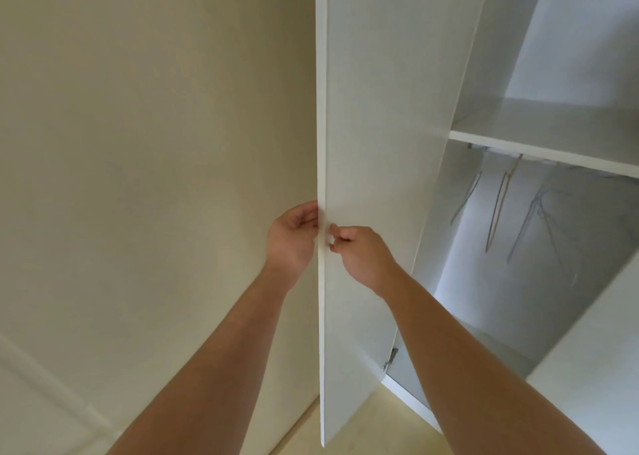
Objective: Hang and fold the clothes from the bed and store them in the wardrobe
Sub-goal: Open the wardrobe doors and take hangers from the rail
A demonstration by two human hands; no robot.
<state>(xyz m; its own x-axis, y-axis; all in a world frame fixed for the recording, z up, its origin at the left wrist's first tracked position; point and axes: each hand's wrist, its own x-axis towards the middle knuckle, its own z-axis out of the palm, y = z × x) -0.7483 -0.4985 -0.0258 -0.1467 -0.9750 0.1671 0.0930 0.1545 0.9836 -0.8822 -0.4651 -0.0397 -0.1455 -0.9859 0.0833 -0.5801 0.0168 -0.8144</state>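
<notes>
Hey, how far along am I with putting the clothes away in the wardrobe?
Barely started. Done: the wardrobe door stands open. In hand: the left hand and right hand both grip the door's front edge. Left: the hangers inside hang bare and no clothes are in view, so all the hanging, folding and storing seems yet to do.

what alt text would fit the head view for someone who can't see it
A person's left hand and right hand grip the free edge of an open white wardrobe door, one on each side. Inside, bare hangers hang under a shelf; a cream wall is at left.
</notes>
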